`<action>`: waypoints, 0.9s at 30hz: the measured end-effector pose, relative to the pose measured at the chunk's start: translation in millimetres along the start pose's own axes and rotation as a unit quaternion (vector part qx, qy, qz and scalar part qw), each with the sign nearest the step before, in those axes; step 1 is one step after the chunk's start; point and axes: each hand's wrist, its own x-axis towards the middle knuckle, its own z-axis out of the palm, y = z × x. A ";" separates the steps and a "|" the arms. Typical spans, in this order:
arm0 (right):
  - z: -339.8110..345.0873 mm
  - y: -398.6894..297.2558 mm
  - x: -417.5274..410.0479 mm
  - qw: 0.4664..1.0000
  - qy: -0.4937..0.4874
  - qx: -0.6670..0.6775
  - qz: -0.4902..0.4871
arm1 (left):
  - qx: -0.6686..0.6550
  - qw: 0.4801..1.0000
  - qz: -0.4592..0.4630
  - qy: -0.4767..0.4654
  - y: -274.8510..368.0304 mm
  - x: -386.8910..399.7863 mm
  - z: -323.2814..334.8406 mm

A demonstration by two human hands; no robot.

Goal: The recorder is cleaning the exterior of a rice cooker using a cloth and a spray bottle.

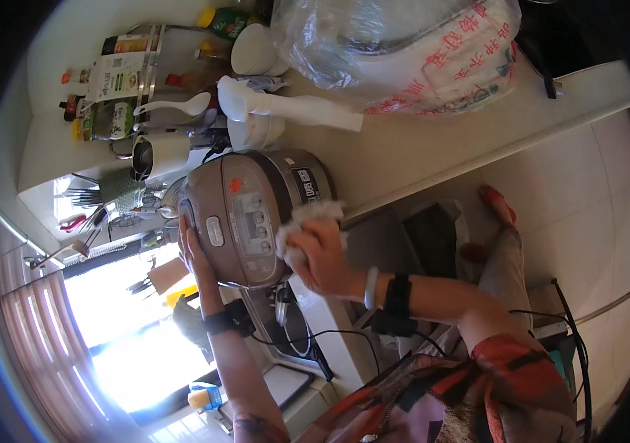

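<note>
A brown rice cooker (237,216) with a control panel and a lid button stands on the counter. My left hand (196,252) lies flat against the far left side of its lid, fingers apart and partly hidden by the lid's edge. In my right hand (317,255) is a crumpled whitish cloth (298,238), against the lower front of the cooker by its panel. Black bands with cables are on both wrists, and a pale bangle is on the right one. Beside the cooker are a white ladle-like object (292,108) and white bowls (259,50).
A large plastic bag (420,50) with red print covers part of the counter (403,149). Bottles stand in a metal rack (151,61) beside a white spoon (176,105) and a utensil holder (121,191). A window (143,326) is at lower left. Someone's foot in a red shoe (497,205) shows below.
</note>
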 end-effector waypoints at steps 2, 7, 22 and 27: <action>-1.2 9.5 56.0 0.999 0.016 -0.016 0.042 | -0.025 1.000 -0.006 -0.004 -3.3 3.3 0.6; -12.9 65.1 106.8 0.982 -0.015 0.001 0.188 | -0.029 1.000 -0.007 -0.006 4.1 4.4 8.0; 41.8 -2.8 -40.5 0.483 0.186 0.473 0.713 | 0.012 1.000 -0.017 0.010 -9.4 -4.7 -16.0; 9.5 3.5 -23.5 0.368 -0.041 0.700 0.610 | 0.006 1.000 0.026 -0.011 6.7 -0.5 15.0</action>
